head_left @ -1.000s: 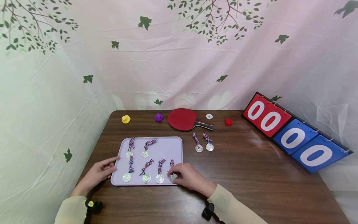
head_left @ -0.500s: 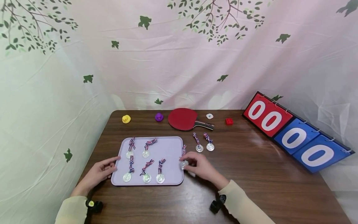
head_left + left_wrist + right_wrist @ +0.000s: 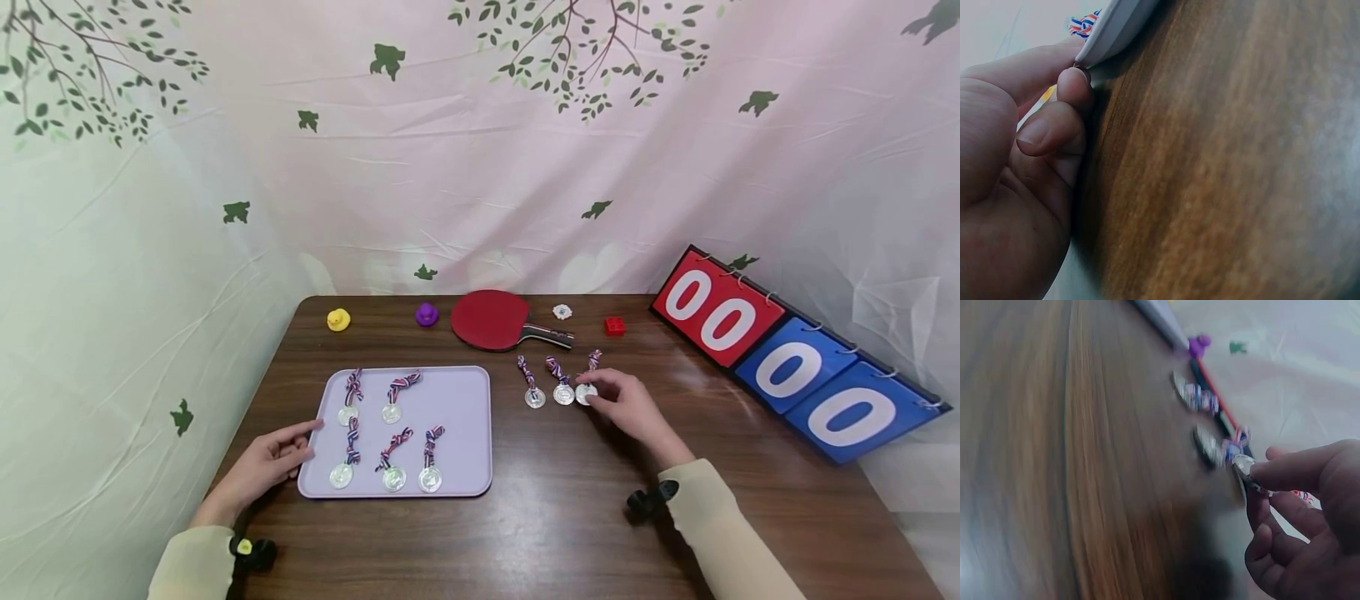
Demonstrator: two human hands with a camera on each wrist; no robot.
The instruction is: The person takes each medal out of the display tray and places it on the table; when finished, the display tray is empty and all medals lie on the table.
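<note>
Pinched between the thumb and fingers of my right hand (image 3: 626, 407) is a silver medal (image 3: 586, 393) with a knotted striped ribbon, at the right end of a row. Two similar medals (image 3: 534, 397) (image 3: 563, 393) lie on the table just left of it. The right wrist view shows the held medal (image 3: 1245, 465) raised at its edge by the fingertips. My left hand (image 3: 262, 461) touches the left rim of a pale lilac tray (image 3: 465, 433), index finger extended along it. Several medals (image 3: 430, 478) with bunched ribbons lie in the tray, mostly on its left side.
Along the back are a yellow duck (image 3: 338, 320), a purple duck (image 3: 427, 314), a red table tennis paddle (image 3: 491, 321), a small white disc (image 3: 562, 312) and a red toy brick (image 3: 614, 326). A flip scoreboard (image 3: 787, 368) stands at the right. Fabric walls enclose the table (image 3: 525, 542).
My right hand has taken a medal from the tray's front right corner and carried it right and back, beside the two medals on the table. My left hand has stayed put.
</note>
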